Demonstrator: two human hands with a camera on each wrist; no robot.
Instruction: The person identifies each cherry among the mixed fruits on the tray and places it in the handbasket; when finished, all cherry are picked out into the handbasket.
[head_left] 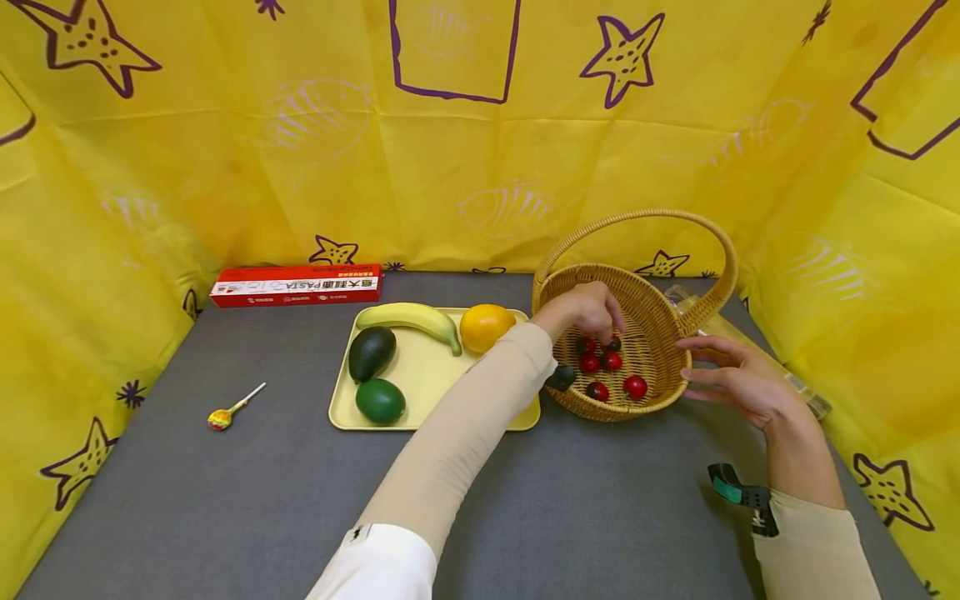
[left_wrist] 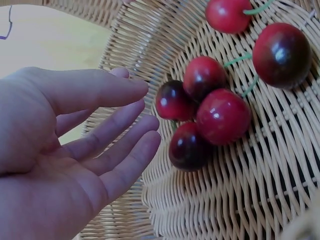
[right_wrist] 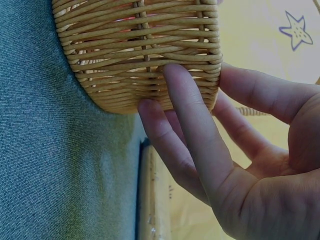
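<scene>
A round wicker basket (head_left: 660, 333) with a tall arched handle holds several dark-red cherries (head_left: 635, 387) with green stems. Inside it is my left hand (head_left: 592, 312), its fingers extended with fingertips close beside a cluster of cherries (left_wrist: 222, 116). Nothing is seen between the thumb and fingers of that hand (left_wrist: 85, 125). My right hand (head_left: 738, 379) touches the basket's right side. In the right wrist view, fingertips (right_wrist: 177, 75) rest against the woven outer wall (right_wrist: 145, 55), and another finger reaches the rim.
Left of the basket, a pale yellow tray (head_left: 427, 400) carries a banana (head_left: 408, 317), an orange-yellow fruit (head_left: 486, 327), an avocado (head_left: 371, 354) and a green fruit (head_left: 380, 402). A red pasta box (head_left: 300, 285), a lollipop (head_left: 225, 417) and a clear-topped package (head_left: 806, 392) lie around.
</scene>
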